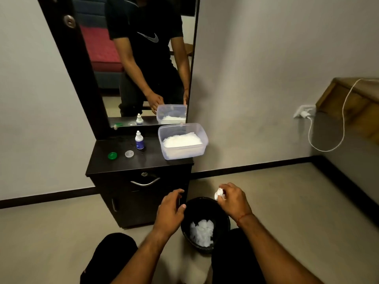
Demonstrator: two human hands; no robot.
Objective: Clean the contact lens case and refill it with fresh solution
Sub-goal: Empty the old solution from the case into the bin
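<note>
The right hand [227, 198] pinches a crumpled tissue [218, 194] just over the bin [202, 210], the left hand [171, 210] hangs loosely curled and empty, and the green part [112, 155] and the clear part [129, 154] of the lens case lie on the counter [151, 160], ahead and leftward (nearer the left hand).

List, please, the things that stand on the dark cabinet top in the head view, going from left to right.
green round piece → clear round piece → solution bottle → clear plastic box with white tissues inside
</note>
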